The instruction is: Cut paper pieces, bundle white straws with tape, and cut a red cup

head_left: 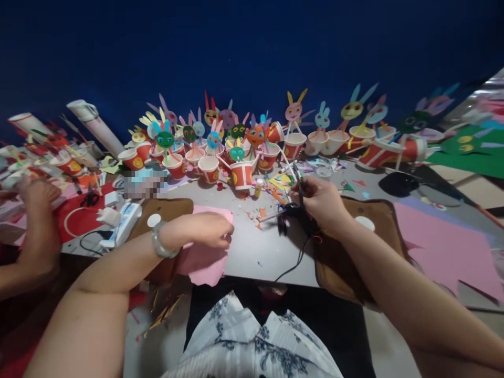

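My left hand (207,230) is closed on a sheet of pink paper (205,257) that hangs over the near edge of the grey table (255,252). A bracelet sits on that wrist. My right hand (321,202) is closed round a pair of black scissors (298,207), blades pointing up and away. A black cord runs from under that hand down off the table edge. Small coloured paper scraps (258,214) lie between the two hands.
Several red and white paper cups with rabbit-faced paper figures (240,157) crowd the back of the table. A brown pad (370,247) lies under my right forearm, pink sheets (444,247) to the right. Another person's hand (35,197) works at the far left, near white gadgets (122,220).
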Demonstrator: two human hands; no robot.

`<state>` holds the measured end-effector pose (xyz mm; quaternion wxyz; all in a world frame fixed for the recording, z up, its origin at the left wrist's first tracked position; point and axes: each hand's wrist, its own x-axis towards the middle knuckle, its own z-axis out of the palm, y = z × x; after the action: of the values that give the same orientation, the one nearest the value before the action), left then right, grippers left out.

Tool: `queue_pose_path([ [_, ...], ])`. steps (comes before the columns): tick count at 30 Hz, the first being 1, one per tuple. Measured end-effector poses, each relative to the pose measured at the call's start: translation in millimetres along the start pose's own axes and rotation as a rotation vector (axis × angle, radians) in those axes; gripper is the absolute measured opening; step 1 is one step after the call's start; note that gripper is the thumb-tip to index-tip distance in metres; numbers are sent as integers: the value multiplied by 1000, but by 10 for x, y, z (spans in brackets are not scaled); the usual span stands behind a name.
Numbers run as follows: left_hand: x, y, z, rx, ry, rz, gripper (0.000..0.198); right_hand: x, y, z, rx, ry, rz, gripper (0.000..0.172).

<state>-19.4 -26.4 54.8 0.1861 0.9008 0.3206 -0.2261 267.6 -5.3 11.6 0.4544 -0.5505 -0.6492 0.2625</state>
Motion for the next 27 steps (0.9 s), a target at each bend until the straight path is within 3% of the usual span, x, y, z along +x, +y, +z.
queue_pose_path([
  [2, 234, -8, -124, 43, 135, -29, 19, -2, 82, 3, -14, 128, 17, 13],
  [4, 442, -17, -178, 6, 291, 41, 32, 10, 162, -28, -11, 265, 28, 14],
  [8, 730, -43, -129, -58, 353, 114, 51, 69, 302, -138, 1, 404, 45, 16],
  [16, 985, -189, 98, -74, 394, 194, 31, 47, 268, -196, -2, 411, 68, 13],
  [27, 1008, -142, 55, -147, 382, 89, 17, 8, 306, -90, 3, 324, 73, 13],
])
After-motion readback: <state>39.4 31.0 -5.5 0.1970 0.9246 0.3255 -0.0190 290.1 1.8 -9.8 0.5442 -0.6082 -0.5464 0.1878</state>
